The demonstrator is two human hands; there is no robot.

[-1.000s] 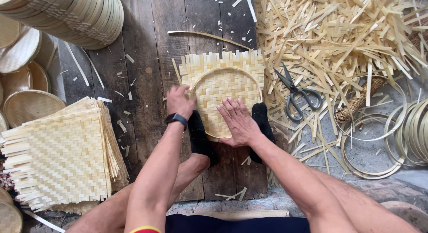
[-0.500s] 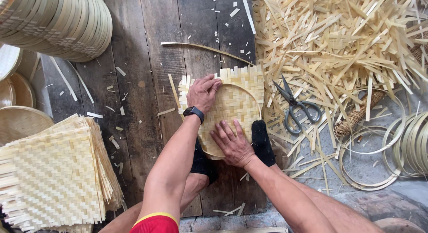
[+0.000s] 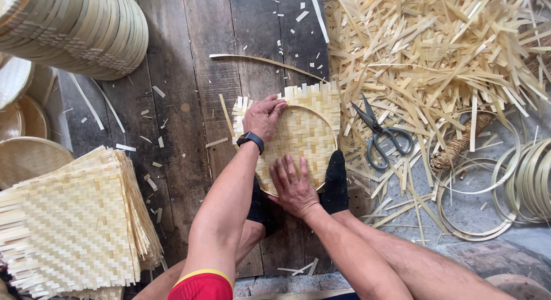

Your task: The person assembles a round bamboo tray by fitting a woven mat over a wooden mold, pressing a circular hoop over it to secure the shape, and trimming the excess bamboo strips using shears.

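Forearms came up from the bottom of the view, and nearest to us lay our right hand [image 3: 294, 185], spread flat with its fingers open, palm down on the near half of the woven bamboo mat [image 3: 298, 140]. It gripped nothing; it only pressed. From that hand the mat's middle lay at about twelve o'clock, directly under and ahead of the fingertips.

On either side sat our feet in black socks [image 3: 335, 182], at three o'clock and nine o'clock of the right hand, pinning the mat's near edge to the plank floor [image 3: 189, 105].

Farther out, our left hand [image 3: 263, 117] curled over the mat's far left corner, at about eleven o'clock from the right hand, fingers bent and closed on the edge where the round bamboo hoop [image 3: 328, 128] met the weave. The left hand was the nearer one to the loose strip ends at the far edge; the right was nearer to the near arc of the hoop.

We judged the mat roughly square, so it had no strong long axis; its sides ran about twelve to six and nine to three, with the frayed ends pointing toward twelve.

Beyond, scissors [image 3: 381, 133] lay at two o'clock, blades pointing to eleven, on the bamboo strip pile [image 3: 436, 53]. A stack of woven mats [image 3: 69, 225] sat at eight o'clock.
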